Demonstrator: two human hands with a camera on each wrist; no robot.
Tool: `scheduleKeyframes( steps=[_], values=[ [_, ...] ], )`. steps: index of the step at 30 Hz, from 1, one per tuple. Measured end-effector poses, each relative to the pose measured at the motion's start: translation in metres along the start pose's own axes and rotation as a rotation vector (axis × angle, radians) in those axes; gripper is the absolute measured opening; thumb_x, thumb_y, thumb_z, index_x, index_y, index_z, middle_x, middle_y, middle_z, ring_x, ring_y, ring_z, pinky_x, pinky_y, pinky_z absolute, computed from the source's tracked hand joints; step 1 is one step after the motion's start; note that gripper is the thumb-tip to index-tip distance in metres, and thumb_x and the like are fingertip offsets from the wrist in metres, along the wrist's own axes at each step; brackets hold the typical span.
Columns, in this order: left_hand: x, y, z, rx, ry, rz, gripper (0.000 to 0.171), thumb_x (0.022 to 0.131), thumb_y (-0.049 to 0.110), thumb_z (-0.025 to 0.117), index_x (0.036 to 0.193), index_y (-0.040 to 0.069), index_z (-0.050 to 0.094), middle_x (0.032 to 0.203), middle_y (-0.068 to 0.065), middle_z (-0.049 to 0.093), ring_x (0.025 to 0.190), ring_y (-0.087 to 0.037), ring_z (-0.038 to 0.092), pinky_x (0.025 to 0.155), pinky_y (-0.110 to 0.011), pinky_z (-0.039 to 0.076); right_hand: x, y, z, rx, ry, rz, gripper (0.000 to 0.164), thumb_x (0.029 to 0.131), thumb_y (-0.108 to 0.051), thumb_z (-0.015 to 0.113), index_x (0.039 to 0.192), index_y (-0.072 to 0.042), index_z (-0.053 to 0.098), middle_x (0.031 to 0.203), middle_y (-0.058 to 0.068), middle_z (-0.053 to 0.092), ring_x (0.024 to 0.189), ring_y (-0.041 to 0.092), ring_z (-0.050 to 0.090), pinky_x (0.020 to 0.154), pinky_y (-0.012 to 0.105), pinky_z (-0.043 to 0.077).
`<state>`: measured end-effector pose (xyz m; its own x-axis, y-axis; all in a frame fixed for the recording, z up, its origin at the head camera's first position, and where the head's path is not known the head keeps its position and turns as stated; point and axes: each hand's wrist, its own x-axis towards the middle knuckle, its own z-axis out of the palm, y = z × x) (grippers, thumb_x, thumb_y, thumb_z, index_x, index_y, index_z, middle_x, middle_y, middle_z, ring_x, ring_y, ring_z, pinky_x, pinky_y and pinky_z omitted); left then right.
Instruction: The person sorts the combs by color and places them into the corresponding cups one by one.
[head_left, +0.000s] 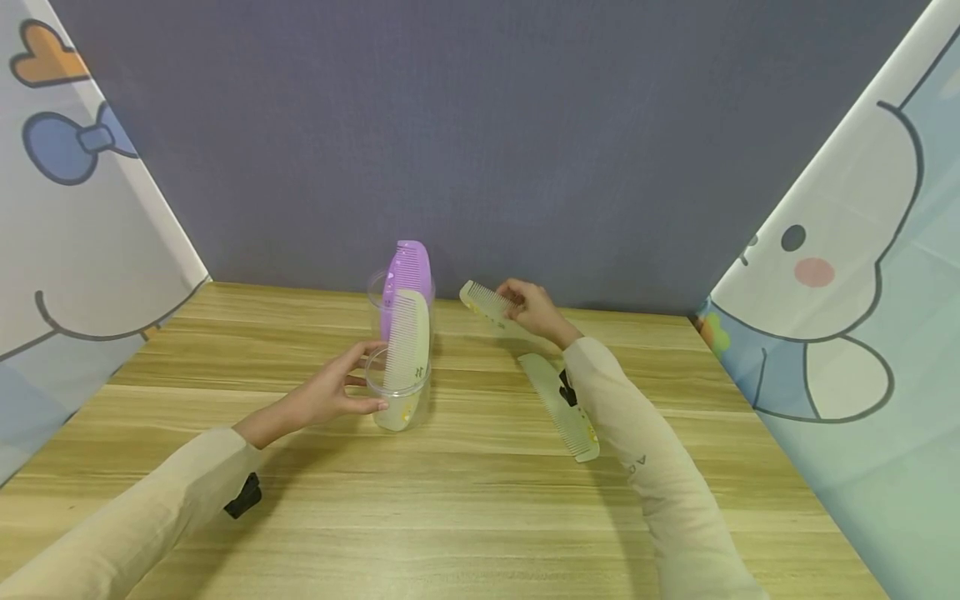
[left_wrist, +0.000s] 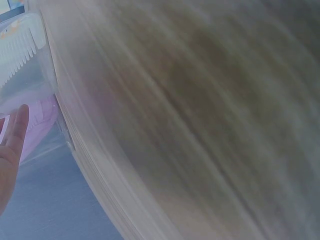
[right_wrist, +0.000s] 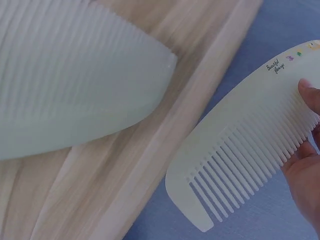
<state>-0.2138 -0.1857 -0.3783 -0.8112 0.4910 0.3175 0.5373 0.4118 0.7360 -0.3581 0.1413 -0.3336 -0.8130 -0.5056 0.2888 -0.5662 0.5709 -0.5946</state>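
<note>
My left hand holds a clear plastic cup, thumb on its near side and fingers around the far side. A pale green comb stands tilted in that cup. Right behind is a second clear cup with a purple comb upright in it. Over the table's far part, my right hand pinches another pale green comb by its toothed side; its printed lettering shows in the right wrist view. One more pale green comb lies on the table below my right forearm.
The wooden table ends at a dark grey partition at the back. Printed cartoon panels stand along both sides. A black clip-like piece sits under my left wrist.
</note>
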Motion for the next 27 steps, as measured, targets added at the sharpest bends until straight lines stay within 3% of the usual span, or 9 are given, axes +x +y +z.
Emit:
scheduleKeyframes(
  steps=[15, 27],
  values=[
    [0.0, 0.001, 0.0, -0.01, -0.004, -0.012, 0.078, 0.074, 0.015, 0.076, 0.136, 0.005, 0.031, 0.128, -0.02, 0.047, 0.111, -0.038, 0.052, 0.085, -0.042, 0.055, 0.0, -0.013, 0.002, 0.196, 0.141, -0.014, 0.029, 0.08, 0.006, 0.063, 0.108, 0.002, 0.057, 0.095, 0.019, 0.061, 0.079, 0.025, 0.056, 0.071, 0.03, 0.05],
    [0.001, -0.002, 0.0, -0.03, -0.005, -0.02, 0.078, 0.073, 0.017, 0.077, 0.136, 0.008, 0.031, 0.129, -0.02, 0.047, 0.111, -0.038, 0.052, 0.085, -0.045, 0.054, -0.004, -0.024, 0.015, 0.426, 0.22, 0.086, 0.035, 0.077, 0.011, 0.062, 0.11, 0.005, 0.055, 0.101, 0.022, 0.057, 0.09, 0.03, 0.055, 0.079, 0.029, 0.049]
  ],
)
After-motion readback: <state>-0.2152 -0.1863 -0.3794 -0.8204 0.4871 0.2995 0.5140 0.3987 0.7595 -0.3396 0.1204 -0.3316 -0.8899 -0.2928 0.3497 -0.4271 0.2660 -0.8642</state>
